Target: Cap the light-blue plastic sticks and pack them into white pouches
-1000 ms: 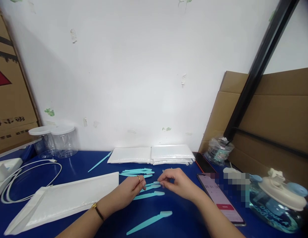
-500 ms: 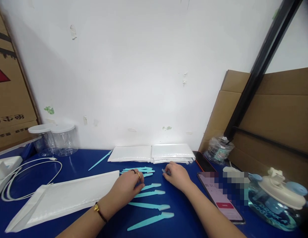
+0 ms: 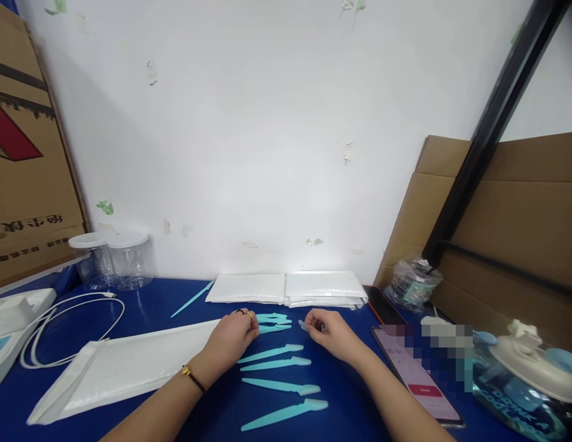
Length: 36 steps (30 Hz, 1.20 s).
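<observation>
Several turquoise eyebrow razors lie on the blue table; the nearest razor (image 3: 283, 415) and the one behind it (image 3: 280, 385) are spread in a rough column. My left hand (image 3: 235, 334) has its fingers curled at the left ends of a small bunch of razors (image 3: 273, 319); whether it grips one is hidden. My right hand (image 3: 329, 331) is closed in a pinch on a small translucent piece (image 3: 303, 325), right of the bunch. Left of my left hand lies a large white padded envelope (image 3: 142, 368). Another razor (image 3: 192, 299) lies alone farther back.
Two stacks of white envelopes (image 3: 249, 287) stand against the wall. Clear jars (image 3: 131, 264) and a white cable (image 3: 74, 298) are at left. A phone (image 3: 417, 374), a wrapped cup (image 3: 412, 285) and a drink bottle (image 3: 525, 374) are at right.
My left hand has drawn back to the left, uncovering more of the razors. My right hand stays in its pinch, with the translucent piece more visible. The view has shifted slightly.
</observation>
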### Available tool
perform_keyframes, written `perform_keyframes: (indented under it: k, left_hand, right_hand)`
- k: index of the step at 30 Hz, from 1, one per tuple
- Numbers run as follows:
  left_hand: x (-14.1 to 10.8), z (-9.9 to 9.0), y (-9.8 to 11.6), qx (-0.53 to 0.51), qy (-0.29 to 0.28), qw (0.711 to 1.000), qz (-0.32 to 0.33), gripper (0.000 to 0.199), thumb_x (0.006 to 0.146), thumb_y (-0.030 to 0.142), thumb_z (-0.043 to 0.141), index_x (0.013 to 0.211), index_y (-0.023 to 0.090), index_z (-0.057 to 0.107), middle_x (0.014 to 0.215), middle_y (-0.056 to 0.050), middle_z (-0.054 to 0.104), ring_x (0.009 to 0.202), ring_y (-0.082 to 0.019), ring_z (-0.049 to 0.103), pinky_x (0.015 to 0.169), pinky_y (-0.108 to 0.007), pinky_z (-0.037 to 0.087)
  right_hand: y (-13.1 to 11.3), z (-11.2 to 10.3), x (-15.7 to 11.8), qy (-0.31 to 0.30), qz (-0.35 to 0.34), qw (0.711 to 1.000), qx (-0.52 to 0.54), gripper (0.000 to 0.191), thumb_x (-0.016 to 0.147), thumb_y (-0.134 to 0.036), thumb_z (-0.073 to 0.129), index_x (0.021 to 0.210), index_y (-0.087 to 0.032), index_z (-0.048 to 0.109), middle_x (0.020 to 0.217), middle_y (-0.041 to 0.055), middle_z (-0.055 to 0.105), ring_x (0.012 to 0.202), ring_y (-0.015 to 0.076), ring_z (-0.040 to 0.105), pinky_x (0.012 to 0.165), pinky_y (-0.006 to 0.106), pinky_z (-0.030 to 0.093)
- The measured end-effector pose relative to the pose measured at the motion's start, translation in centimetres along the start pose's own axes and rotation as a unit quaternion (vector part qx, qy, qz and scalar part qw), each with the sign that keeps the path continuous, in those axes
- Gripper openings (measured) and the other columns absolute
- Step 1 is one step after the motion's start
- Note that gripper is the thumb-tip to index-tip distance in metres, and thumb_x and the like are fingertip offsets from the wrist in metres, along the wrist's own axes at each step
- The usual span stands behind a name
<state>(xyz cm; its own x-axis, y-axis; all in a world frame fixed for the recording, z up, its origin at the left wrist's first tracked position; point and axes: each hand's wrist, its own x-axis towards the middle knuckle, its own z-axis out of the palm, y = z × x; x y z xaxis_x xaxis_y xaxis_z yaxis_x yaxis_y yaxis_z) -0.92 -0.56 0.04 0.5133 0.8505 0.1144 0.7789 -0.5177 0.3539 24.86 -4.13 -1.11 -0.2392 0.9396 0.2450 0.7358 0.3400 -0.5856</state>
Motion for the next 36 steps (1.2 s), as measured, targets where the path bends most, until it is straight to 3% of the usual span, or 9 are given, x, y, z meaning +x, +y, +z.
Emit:
perform_keyframes:
  k: [13, 23, 27, 32, 36]
  left_hand:
    - [0.0, 0.2, 0.3, -0.023, 0.003, 1.0, 0.019, 0.012, 0.083, 0.025, 0.049, 0.079, 0.02, 0.059, 0.086, -0.003, 0.062, 0.081, -0.018, 0.056, 0.068, -0.025, 0.037]
    - [-0.9, 0.2, 1.9, -0.059, -0.02, 0.996, 0.059, 0.01, 0.08, 0.024, 0.051, 0.075, 0.02, 0.059, 0.081, -0.001, 0.063, 0.076, -0.016, 0.055, 0.065, -0.024, 0.036]
    - [-0.7, 0.0, 1.7, -0.055, -0.027, 0.996, 0.06, 0.011, 0.08, 0.029, 0.054, 0.078, 0.021, 0.061, 0.081, -0.001, 0.063, 0.076, -0.016, 0.056, 0.064, -0.025, 0.036]
    - [0.2, -0.2, -0.3, 0.007, 0.016, 0.999, 0.033, 0.016, 0.082, 0.03, 0.053, 0.093, 0.022, 0.062, 0.097, -0.002, 0.063, 0.091, -0.019, 0.056, 0.075, -0.026, 0.039]
    - [0.8, 0.2, -1.6, 0.072, 0.017, 0.997, 0.025, 0.015, 0.083, 0.026, 0.054, 0.095, 0.024, 0.062, 0.1, -0.002, 0.063, 0.098, -0.02, 0.055, 0.079, -0.028, 0.037]
  right_hand:
    - [-1.9, 0.2, -0.2, -0.008, -0.041, 0.999, 0.012, 0.013, 0.079, -0.014, 0.05, 0.079, -0.019, 0.063, 0.074, 0.0004, 0.062, 0.065, 0.0126, 0.054, 0.058, 0.021, 0.04]
    - [-3.0, 0.1, -1.0, -0.069, -0.048, 0.996, 0.0, 0.012, 0.08, -0.018, 0.053, 0.08, -0.02, 0.065, 0.077, 0.0004, 0.064, 0.067, 0.0126, 0.056, 0.06, 0.021, 0.041]
    - [-2.0, -0.7, -0.8, -0.072, -0.043, 0.996, 0.003, 0.015, 0.081, -0.019, 0.053, 0.084, -0.021, 0.067, 0.08, 0.0015, 0.067, 0.069, 0.014, 0.058, 0.061, 0.022, 0.042]
    - [1.4, -3.0, -0.5, 0.021, 0.015, 0.996, -0.083, 0.019, 0.079, -0.011, 0.049, 0.081, -0.018, 0.067, 0.081, 0.0039, 0.067, 0.074, 0.0168, 0.059, 0.067, 0.025, 0.041]
    - [3.2, -3.5, -0.8, -0.007, 0.056, 0.986, -0.154, 0.013, 0.071, -0.01, 0.056, 0.076, -0.018, 0.065, 0.078, 0.0036, 0.065, 0.072, 0.0167, 0.057, 0.063, 0.023, 0.039]
